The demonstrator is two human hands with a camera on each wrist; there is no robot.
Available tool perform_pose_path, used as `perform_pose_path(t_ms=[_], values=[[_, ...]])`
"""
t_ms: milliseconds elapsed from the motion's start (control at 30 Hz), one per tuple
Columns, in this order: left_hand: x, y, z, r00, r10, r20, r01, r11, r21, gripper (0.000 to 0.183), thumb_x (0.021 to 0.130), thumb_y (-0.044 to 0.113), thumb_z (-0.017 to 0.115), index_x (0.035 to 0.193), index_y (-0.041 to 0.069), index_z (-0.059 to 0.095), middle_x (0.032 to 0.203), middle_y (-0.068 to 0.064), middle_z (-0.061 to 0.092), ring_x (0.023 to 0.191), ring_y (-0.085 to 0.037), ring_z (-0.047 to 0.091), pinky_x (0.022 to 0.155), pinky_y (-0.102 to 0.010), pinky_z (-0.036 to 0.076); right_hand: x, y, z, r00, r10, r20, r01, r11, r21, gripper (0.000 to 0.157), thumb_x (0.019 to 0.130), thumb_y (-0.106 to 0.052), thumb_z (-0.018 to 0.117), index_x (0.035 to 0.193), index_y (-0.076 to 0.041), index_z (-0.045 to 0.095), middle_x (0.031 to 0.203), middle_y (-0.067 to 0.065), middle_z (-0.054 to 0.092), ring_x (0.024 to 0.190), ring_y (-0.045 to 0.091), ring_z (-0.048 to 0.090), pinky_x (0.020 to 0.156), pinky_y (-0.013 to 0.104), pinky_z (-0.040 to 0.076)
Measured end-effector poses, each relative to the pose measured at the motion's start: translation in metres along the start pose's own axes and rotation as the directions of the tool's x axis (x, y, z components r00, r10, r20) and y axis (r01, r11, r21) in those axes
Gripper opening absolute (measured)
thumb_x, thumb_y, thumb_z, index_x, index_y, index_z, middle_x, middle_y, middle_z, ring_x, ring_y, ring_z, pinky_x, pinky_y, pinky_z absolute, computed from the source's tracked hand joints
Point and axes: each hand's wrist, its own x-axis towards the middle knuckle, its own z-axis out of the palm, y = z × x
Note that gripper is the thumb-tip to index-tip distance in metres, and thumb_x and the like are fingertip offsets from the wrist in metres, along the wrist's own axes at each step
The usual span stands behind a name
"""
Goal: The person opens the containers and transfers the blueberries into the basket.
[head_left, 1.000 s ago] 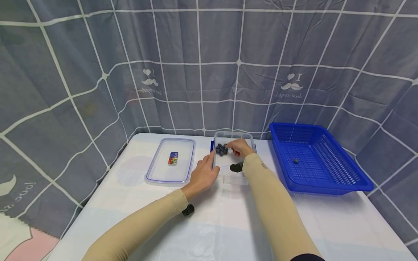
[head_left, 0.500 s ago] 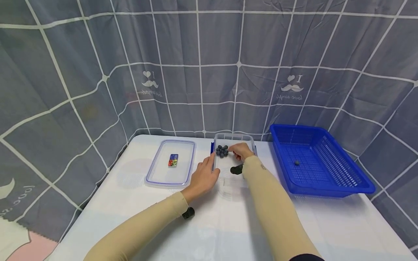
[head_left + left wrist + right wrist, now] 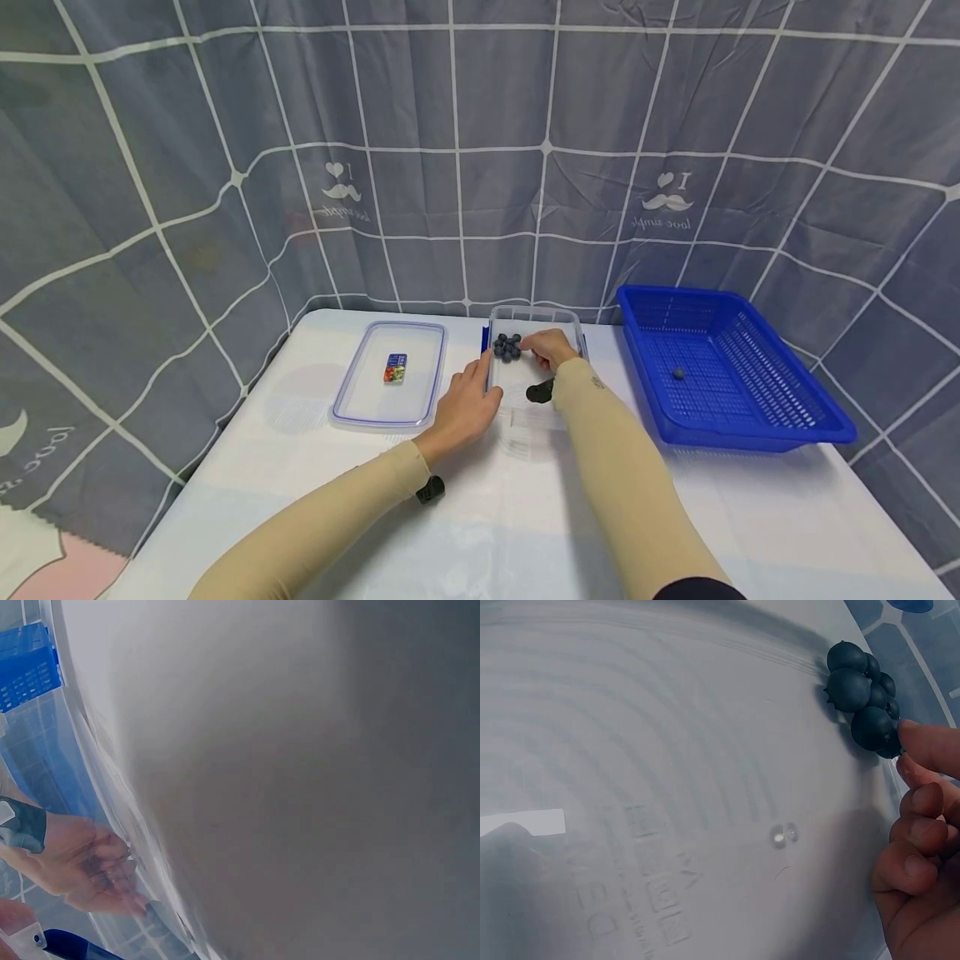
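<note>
A clear plastic food container (image 3: pixel 517 404) stands at the middle back of the table, with a cluster of blueberries (image 3: pixel 507 347) in its far left part. My right hand (image 3: pixel 551 347) reaches inside and pinches a blueberry (image 3: pixel 889 746) at the cluster's edge between thumb and forefinger; the other fingers are curled. Along the container's left side lies my left hand (image 3: pixel 467 406), its fingers straight and fingertips at the rim beside a blue clasp (image 3: pixel 71 945). Through the clear wall, the left wrist view shows the right hand among reflections.
A clear lid (image 3: pixel 367 392) with a blue seal and a colourful label (image 3: pixel 395 368) lies to the left. On the right stands a blue plastic basket (image 3: pixel 750 429) holding a single blueberry (image 3: pixel 678 373). A grey checked curtain (image 3: pixel 502 192) hangs behind the table.
The right hand stays at the blueberry cluster with only slight finger movement. The left hand keeps its place at the container's side. The view shifts a little.
</note>
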Motion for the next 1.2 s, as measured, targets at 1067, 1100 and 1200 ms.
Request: perform_pose_path(t_ms=[1067,1100,1200], values=[[0.0002,0.0010,0.0003,1.000,-0.002,0.002,0.002,1.000,-0.001,0.070,0.098,0.039,0.041,0.163,0.022,0.020,0.160,-0.006,0.038,0.139,-0.033,0.042,0.103,-0.055,0.046,0.0039,-0.0022,0.0033,1.000,0.015,-0.009,-0.016,0.997,-0.072,0.047,0.088,-0.025,0.075,0.054,-0.016,0.044,0.049,-0.002,0.037,0.047,0.013,0.033,0.045,0.027,0.027],[0.0004,0.0008,0.0005,1.000,-0.001,0.001,0.001,1.000,-0.002,0.070,0.098,0.040,0.041,0.163,0.022,0.020,0.160,-0.006,0.038,0.139,-0.033,0.042,0.103,-0.055,0.046,0.0036,-0.0026,0.0033,1.000,0.017,-0.010,-0.017,0.997,-0.073,0.047,0.088,-0.025,0.075,0.054,-0.016,0.044,0.049,-0.002,0.037,0.047,0.013,0.033,0.045,0.027,0.027],[0.0005,0.0007,0.0009,1.000,-0.002,0.001,0.002,1.000,0.000,0.070,0.099,0.040,0.041,0.163,0.023,0.020,0.160,-0.006,0.038,0.139,-0.033,0.042,0.103,-0.055,0.045,0.0028,-0.0029,0.0032,1.000,0.015,-0.010,-0.016,0.997,-0.076,0.046,0.088,-0.025,0.075,0.056,-0.016,0.043,0.049,-0.002,0.037,0.048,0.013,0.033,0.045,0.027,0.028]])
